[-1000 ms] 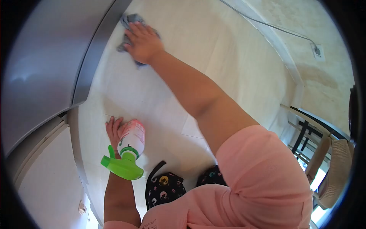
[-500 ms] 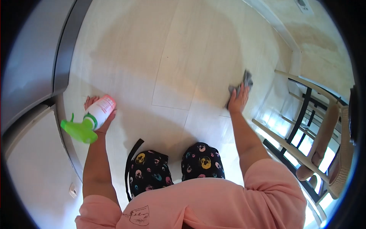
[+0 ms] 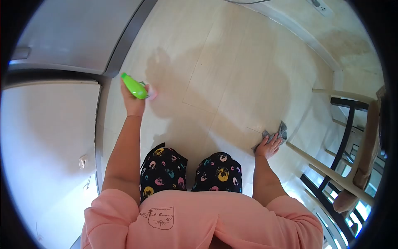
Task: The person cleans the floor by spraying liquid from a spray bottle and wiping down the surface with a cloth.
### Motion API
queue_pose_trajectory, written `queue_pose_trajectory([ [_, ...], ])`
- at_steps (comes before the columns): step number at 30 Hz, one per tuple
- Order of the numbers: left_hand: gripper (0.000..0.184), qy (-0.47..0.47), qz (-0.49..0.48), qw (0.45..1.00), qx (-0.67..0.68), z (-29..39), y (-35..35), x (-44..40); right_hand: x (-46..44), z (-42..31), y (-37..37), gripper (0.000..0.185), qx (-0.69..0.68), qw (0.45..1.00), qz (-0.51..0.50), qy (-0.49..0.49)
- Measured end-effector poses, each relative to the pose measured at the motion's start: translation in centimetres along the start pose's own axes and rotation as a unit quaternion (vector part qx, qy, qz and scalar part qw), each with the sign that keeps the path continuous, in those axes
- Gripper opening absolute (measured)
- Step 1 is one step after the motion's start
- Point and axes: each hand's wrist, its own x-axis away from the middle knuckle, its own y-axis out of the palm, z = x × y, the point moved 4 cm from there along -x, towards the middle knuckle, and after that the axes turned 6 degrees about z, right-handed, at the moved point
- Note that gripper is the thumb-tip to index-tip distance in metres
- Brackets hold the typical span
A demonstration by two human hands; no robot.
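A spray bottle with a bright green trigger head (image 3: 134, 87) is in my left hand (image 3: 133, 106), which is closed around it above the floor. The bottle's pink and white body (image 3: 152, 92) is blurred and mostly hidden behind the head. On the right, my right hand (image 3: 269, 146) holds a crumpled grey cloth (image 3: 282, 130) against the floor, palm down. Its fingers lie extended over the cloth, which sticks out past them and beside the thumb.
Pale floor (image 3: 232, 83) lies ahead of my patterned knees (image 3: 163, 170). A grey appliance-like panel (image 3: 78, 37) and a white panel (image 3: 49, 124) line the left. To the right stands a chair-like wooden frame (image 3: 327, 170), its leg near the cloth. A wall socket (image 3: 319, 6) is at upper right.
My left hand has carried the spray bottle forward and turned it, so its head now faces up toward me. My right hand has drawn the cloth back toward my body.
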Motion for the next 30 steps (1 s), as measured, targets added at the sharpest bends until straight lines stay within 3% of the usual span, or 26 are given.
queue_pose_trajectory([
  [2, 0.084, 0.044, -0.076, 0.981, -0.175, 1.9, 0.7, 1.6, 0.0, 0.0, -0.1, 0.065, -0.002, 1.000, -0.006, 0.001],
  [3, 0.084, 0.051, -0.074, 0.980, -0.179, 2.0, 0.8, 2.3, -0.1, -0.1, -0.1, 0.065, 0.001, 1.000, -0.010, 0.003],
  [5, 0.068, -0.123, -0.072, 0.988, -0.065, 0.0, 0.6, 3.8, -0.1, -0.2, -0.1, 0.065, -0.005, 1.000, -0.011, 0.003],
  [6, 0.051, -0.231, -0.043, 0.972, 0.002, -0.1, 0.5, 5.1, 0.0, -0.2, -0.2, 0.065, -0.006, 1.000, -0.009, 0.001],
  [7, 0.051, -0.228, -0.041, 0.973, -0.001, 0.6, 0.4, 5.9, 0.0, -0.2, -0.3, 0.065, -0.010, 1.000, -0.012, 0.001],
  [9, 0.044, -0.360, -0.082, 0.926, 0.074, 1.2, 0.6, 8.1, -0.1, -0.3, -0.6, 0.065, -0.009, 1.000, -0.017, 0.000],
  [10, 0.043, -0.370, -0.098, 0.918, 0.100, 1.7, 0.9, 9.2, -0.1, -0.3, -0.8, 0.065, -0.012, 1.000, -0.019, 0.001],
  [11, 0.043, -0.368, -0.098, 0.920, 0.097, 2.2, 0.9, 10.1, -0.1, -0.4, -1.0, 0.065, -0.018, 1.000, -0.022, 0.005],
  [13, 0.043, -0.326, -0.188, 0.923, 0.084, 4.2, 1.7, 12.0, -0.1, -0.4, -0.8, 0.065, -0.024, 0.999, -0.028, 0.011],
  [15, 0.043, -0.299, -0.180, 0.934, 0.083, 5.5, 2.0, 13.2, -0.1, -0.3, -0.7, 0.065, -0.022, 0.999, -0.022, 0.006],
  [17, 0.043, -0.249, -0.324, 0.911, 0.053, 6.2, 3.1, 14.0, -0.2, -0.2, -0.6, 0.065, -0.029, 0.999, -0.018, 0.005],
  [18, 0.043, -0.248, -0.329, 0.910, 0.051, 6.7, 3.5, 14.1, -0.2, -0.3, -0.6, 0.065, -0.035, 0.999, -0.013, 0.001],
  [20, 0.053, -0.151, -0.500, 0.849, -0.081, 7.7, 5.2, 15.1, -0.2, -0.4, -0.5, 0.065, -0.033, 0.999, -0.019, 0.003],
  [24, 0.053, -0.144, -0.560, 0.807, -0.116, 8.6, 7.1, 17.9, 0.1, -0.5, -1.3, 0.065, -0.038, 0.998, -0.043, 0.007],
  [26, 0.059, -0.032, -0.597, 0.799, -0.069, 9.2, 7.3, 19.4, -0.1, -0.5, -1.4, 0.066, -0.055, 0.997, -0.053, 0.004],
  [30, 0.068, 0.011, -0.580, 0.811, -0.078, 11.3, 5.0, 20.8, -0.6, -0.2, -1.4, 0.067, -0.039, 0.996, -0.074, -0.039],
])
